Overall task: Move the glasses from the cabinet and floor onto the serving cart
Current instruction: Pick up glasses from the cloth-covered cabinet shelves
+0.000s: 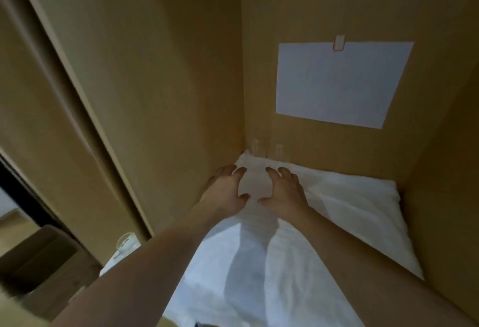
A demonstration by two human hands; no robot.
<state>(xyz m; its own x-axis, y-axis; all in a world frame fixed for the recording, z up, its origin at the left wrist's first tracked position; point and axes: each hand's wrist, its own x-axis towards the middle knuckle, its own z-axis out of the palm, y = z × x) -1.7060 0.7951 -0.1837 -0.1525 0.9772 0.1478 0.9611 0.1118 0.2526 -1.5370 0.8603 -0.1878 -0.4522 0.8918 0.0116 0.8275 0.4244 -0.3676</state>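
Currently both hands, left hand (225,189) and right hand (283,189), reach with fingers spread, holding nothing; two upright glasses (267,149) stand just beyond in the cabinet (324,2) corner, roughly equidistant.

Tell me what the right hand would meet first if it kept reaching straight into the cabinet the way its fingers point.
Probably the faint clear glasses standing at the back wall, just beyond the right hand. The white cloth lies under the path. Blur leaves depth uncertain.
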